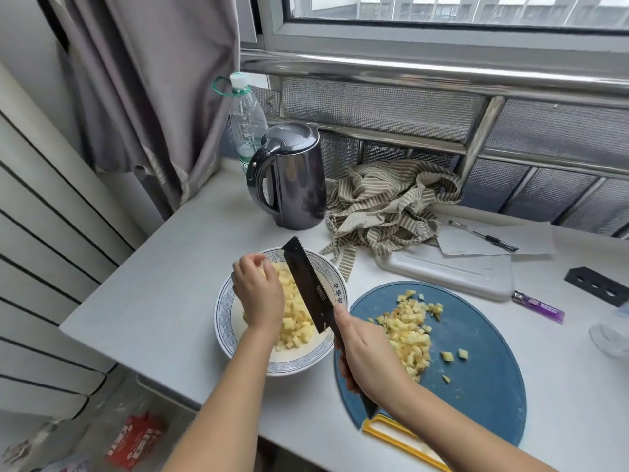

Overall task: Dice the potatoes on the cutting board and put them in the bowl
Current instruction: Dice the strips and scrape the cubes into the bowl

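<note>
- Head view: right hand (369,356), fingers grasping knife (306,284) handle; blade slants over bowl (222,313).
- Left hand (259,296), fingers curled, over potato dice (293,323) in bowl; whether grasping, cannot tell.
- Loose dice (410,332) lie on board (476,386), on desk (153,301).

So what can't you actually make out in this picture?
Head view only.
Left hand: fingertips curled out of sight over the bowl; holding potato dice or not, unclear.
Handle of the cleaver: wrapped by the right hand.
Bowl lettering: too small, partly behind the cleaver blade.
Clear object at the right edge: cut off.
Red packet on the floor: blurred.
</note>
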A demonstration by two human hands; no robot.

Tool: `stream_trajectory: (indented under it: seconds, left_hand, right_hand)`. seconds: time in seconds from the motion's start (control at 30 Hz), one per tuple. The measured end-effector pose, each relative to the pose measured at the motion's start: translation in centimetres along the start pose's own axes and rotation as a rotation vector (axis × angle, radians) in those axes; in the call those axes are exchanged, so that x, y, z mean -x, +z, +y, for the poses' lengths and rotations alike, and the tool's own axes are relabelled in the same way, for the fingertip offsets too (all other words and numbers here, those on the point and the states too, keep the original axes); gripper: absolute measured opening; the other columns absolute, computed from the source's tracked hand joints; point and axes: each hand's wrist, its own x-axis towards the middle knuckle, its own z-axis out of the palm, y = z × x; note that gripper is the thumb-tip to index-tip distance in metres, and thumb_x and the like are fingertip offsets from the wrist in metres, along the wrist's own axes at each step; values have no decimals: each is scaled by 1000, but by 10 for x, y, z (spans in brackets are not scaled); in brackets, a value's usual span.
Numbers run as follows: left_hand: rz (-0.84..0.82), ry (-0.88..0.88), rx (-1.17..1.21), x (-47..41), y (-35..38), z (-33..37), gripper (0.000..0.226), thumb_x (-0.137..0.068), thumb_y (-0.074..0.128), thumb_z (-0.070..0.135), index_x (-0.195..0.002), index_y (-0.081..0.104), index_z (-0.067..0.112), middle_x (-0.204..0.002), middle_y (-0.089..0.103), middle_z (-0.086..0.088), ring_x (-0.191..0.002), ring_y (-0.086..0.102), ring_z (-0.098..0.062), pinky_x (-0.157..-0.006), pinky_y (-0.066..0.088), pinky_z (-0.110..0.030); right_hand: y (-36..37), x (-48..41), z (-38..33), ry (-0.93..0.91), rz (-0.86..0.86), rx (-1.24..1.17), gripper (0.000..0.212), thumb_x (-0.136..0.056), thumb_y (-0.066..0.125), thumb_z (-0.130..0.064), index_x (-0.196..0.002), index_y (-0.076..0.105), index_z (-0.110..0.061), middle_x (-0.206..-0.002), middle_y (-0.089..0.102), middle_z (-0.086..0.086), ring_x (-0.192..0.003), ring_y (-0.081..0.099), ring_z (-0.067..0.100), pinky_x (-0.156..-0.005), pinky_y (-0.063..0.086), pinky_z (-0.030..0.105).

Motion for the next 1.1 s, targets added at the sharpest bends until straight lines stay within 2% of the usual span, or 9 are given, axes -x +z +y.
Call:
stream_trajectory:
  seconds: [0.13, 0.2, 0.33, 0.43, 0.5, 0.57, 0.77, 0.93, 1.1]
  left_hand:
    - [-34, 290, 48, 2, -2, 18, 28, -96, 41, 12, -116, 59, 7, -114, 57, -4, -108, 46, -17, -96, 30, -18]
    - [-78, 380, 47, 7, 0, 22, 35, -96, 37, 15, -120, 60, 8, -119, 59, 0, -113, 46, -14, -100, 28, -17]
    - [-156, 381, -31, 25, 4, 9, 41, -94, 35, 23, -115, 66, 7, -118, 65, -4, -117, 50, -21, -108, 34, -36]
    - [-192, 280, -122, 34, 7, -2, 35, -91, 42, 19, -104, 71, 4, -118, 64, -13, -119, 49, -30, -111, 30, -52]
    - [-225, 194, -113, 38, 6, -1, 29, -93, 48, 9, -112, 68, 2, -126, 58, -16, -125, 44, -29, -115, 21, -37]
    - [-252, 176, -65, 42, 5, 9, 33, -93, 51, 5, -124, 60, 2, -135, 50, -14, -130, 40, -26, -110, 22, -26]
    - [-415, 380, 110, 89, 23, 56, 36, -92, 50, 1, -128, 55, 1, -133, 48, -10, -126, 42, -13, -104, 20, -2]
    - [-660, 389, 146, 152, 55, 63, 39, -94, 47, 14, -133, 52, 11, -136, 46, -5, -129, 37, -10, -105, 21, -6]
    - [-622, 93, 44, 191, 70, 37, 74, -87, 30, 58, -146, 33, 14, -151, 27, -6, -141, 18, -18, -114, 18, -32]
  right_hand:
    - [-5, 0, 6, 11, 13, 13, 57, -101, 27, -55, -70, 44, -10, -51, 52, 8, -37, 49, 17, -42, 39, 26]
    - [-7, 0, 7, 13, 17, -7, 58, -101, 27, -54, -69, 45, -9, -51, 52, 10, -37, 48, 19, -42, 39, 26]
    - [-15, 3, 7, 46, 47, -96, 59, -101, 28, -52, -68, 47, -8, -51, 52, 13, -41, 49, 24, -40, 39, 26]
    - [-23, 1, 13, 87, 85, -169, 56, -102, 31, -51, -71, 49, -7, -51, 52, 11, -41, 48, 23, -38, 38, 25]
    - [-32, 2, 22, 108, 116, -204, 55, -102, 33, -51, -73, 50, -8, -51, 51, 11, -40, 48, 23, -38, 38, 24]
    - [-46, 5, 37, 123, 164, -217, 53, -102, 34, -49, -74, 50, -7, -50, 51, 10, -38, 47, 22, -38, 38, 24]
    - [-110, 43, 111, 259, 402, -170, 54, -102, 35, -46, -75, 52, -3, -49, 53, 10, -39, 49, 22, -40, 42, 29]
    - [-136, 74, 179, 460, 542, -257, 56, -102, 35, -49, -77, 54, -2, -49, 54, 12, -40, 48, 24, -50, 45, 33]
    - [-130, 84, 198, 504, 557, -298, 58, -101, 34, -51, -75, 55, -3, -51, 57, 15, -41, 51, 25, -54, 48, 37]
